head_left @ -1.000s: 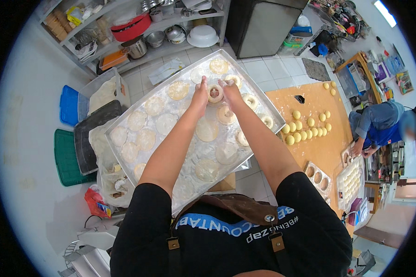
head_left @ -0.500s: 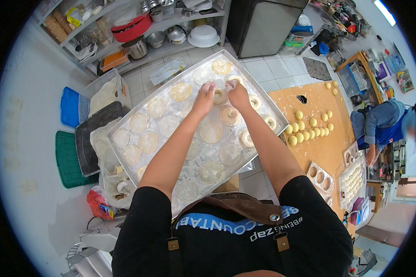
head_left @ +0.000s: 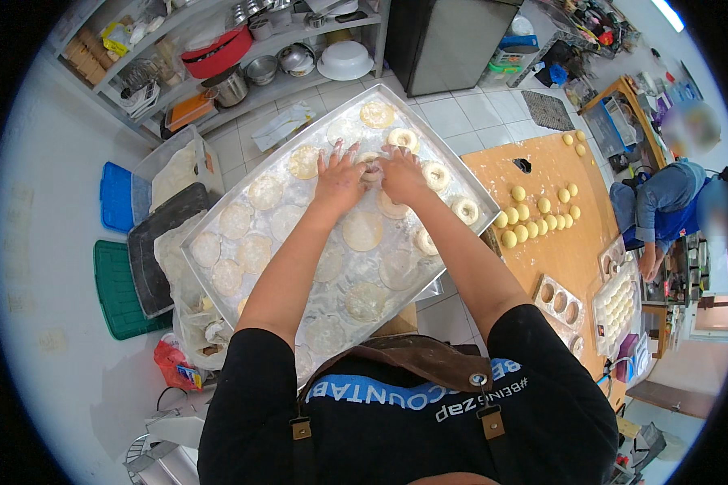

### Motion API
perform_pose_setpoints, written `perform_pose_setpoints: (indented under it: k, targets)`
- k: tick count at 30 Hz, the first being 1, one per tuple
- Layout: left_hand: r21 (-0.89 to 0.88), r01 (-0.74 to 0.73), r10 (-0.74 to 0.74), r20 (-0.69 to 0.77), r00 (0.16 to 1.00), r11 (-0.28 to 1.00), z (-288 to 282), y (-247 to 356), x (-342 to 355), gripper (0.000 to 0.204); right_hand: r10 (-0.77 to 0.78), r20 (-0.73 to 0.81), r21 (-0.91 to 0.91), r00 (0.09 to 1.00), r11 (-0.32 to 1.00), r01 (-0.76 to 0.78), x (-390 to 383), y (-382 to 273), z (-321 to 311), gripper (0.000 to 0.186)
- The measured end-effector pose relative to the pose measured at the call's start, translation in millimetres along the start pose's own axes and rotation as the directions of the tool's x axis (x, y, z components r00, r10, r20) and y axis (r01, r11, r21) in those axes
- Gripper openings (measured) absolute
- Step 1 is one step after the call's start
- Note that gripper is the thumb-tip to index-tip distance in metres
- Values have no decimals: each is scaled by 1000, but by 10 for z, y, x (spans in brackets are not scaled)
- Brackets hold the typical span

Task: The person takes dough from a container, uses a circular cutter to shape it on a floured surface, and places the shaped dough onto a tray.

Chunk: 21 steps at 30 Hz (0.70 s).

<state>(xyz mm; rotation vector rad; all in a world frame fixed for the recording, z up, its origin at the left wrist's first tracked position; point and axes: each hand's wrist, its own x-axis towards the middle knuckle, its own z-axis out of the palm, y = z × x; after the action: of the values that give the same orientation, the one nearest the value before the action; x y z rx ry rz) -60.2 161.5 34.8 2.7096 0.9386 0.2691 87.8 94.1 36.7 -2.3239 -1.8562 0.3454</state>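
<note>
A dough ring (head_left: pixel 370 167) lies on the floured metal tray (head_left: pixel 493 213) in front of me, with both hands at it. My left hand (head_left: pixel 340 179) touches the ring's left side with its thumb side, its other fingers spread over the tray. On the ring's right side, my right hand (head_left: pixel 402 176) has bent fingers against the dough; its fingertips are partly hidden. Shaped rings, such as a pale dough ring (head_left: pixel 436 176), line the tray's right edge. Floury flat rounds, among them a dough round (head_left: pixel 362 233), cover much of the rest.
At right stands a wooden table (head_left: pixel 493 174) with dough balls (head_left: pixel 539 228) and a holed wooden mould (head_left: pixel 560 301). A person (head_left: pixel 663 210) works beside it. To the left are a green lid (head_left: pixel 121 289) and a flour bin (head_left: pixel 175 174). Shelves (head_left: pixel 319 85) stand behind the tray.
Both hands have drawn back toward me from the far side of the dough ring. The left fingers have spread apart. The view has shifted slightly; the ring stays in place on the tray.
</note>
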Motion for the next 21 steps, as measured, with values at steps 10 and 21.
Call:
perform_pose_setpoints:
  k: [10,21]
  targets:
    - [-82,95,-101,-81,992,992,-149,-35,39,40,198,-74,583,977,804,-119,-366,120,-544,36]
    - [60,251,-254,51,966,966,-379,369,-480,113,102,-126,412,987,910,-42,-1621,817,-445,76]
